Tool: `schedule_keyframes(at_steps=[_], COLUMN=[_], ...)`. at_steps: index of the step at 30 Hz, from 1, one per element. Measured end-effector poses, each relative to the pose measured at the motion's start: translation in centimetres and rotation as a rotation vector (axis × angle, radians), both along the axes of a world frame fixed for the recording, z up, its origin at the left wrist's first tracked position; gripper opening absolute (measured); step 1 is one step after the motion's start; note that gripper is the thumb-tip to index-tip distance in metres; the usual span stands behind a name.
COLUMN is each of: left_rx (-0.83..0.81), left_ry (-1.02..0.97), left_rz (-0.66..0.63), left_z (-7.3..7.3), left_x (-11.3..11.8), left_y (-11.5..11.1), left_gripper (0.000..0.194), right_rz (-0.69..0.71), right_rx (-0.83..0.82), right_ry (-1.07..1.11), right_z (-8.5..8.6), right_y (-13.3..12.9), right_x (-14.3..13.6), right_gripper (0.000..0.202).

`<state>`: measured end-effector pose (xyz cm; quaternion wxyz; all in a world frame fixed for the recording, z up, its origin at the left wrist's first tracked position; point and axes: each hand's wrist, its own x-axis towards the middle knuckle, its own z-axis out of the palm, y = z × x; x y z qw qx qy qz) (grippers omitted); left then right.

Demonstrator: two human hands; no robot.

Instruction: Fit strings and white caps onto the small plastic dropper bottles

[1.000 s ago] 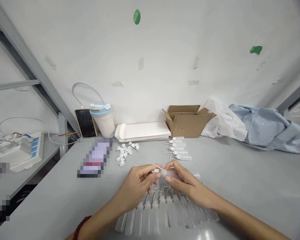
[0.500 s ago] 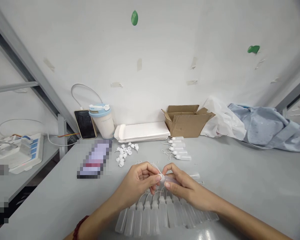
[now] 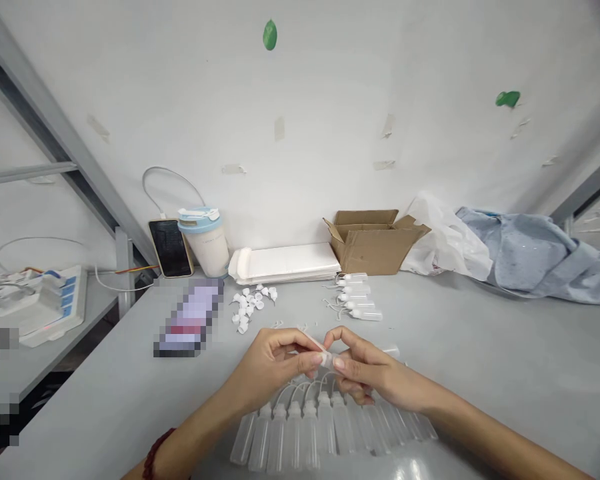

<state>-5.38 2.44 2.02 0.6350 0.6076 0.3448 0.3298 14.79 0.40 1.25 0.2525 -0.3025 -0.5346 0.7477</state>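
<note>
Between my hands is a small translucent bottle (image 3: 327,361), mostly covered by fingers. My left hand (image 3: 285,363) pinches its neck end between thumb and fingertips. My right hand (image 3: 363,367) grips the body, thumb on top, index finger bent near the neck. Just below lies a fanned row of clear plastic bottles (image 3: 294,437) with thin tubes at their tops. Farther back sits a short stack of similar bottles with white tops (image 3: 365,314). Left of that, small white caps (image 3: 250,303) are scattered on the grey table (image 3: 480,360).
A cardboard box (image 3: 377,250), white flat packs (image 3: 290,262), a cup (image 3: 207,247) and a phone (image 3: 171,248) stand along the wall. A pixelated flat item (image 3: 190,319) lies at left. A plastic bag (image 3: 445,240) and blue cloth (image 3: 530,257) are at right.
My right hand's thumb has shifted slightly along the bottle, and its lower fingers have curled down into view. My left hand stays nearly in place, its index finger straighter.
</note>
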Motion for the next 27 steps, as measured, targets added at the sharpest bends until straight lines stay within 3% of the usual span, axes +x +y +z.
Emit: schedule_keyframes(at_steps=[9,13,17,21,24,27], left_rx=[-0.116,0.074,0.215,0.108,0.023,0.010], left_ry=[0.103,0.098,0.107,0.080,0.152,0.216], left_rz=[-0.105,0.006,0.060,0.006,-0.041,-0.064], left_z=[-0.01,-0.08,-0.15,-0.22,-0.27,-0.22], left_x=[0.25,0.34,0.44,0.52,0.54,0.51], left_y=[-0.45,-0.82,-0.83,-0.48,-0.36,-0.56], left_gripper=[0.027,0.012,0.014,0.020,0.034,0.035], right_rz=[-0.024,-0.018,-0.008,-0.004,-0.005,0.001], right_rx=[0.020,-0.034,-0.090,-0.085,-0.074,-0.068], right_ry=[-0.023,-0.020,0.029,0.054,0.042,0.028], right_z=[0.11,0.12,0.16,0.05,-0.01,0.01], right_y=[-0.66,-0.34,0.00,0.03,-0.06,-0.08], right_x=[-0.23,-0.05,0.02,-0.07,-0.09,0.00], right_gripper=[0.036,0.036,0.034,0.030,0.030,0.031])
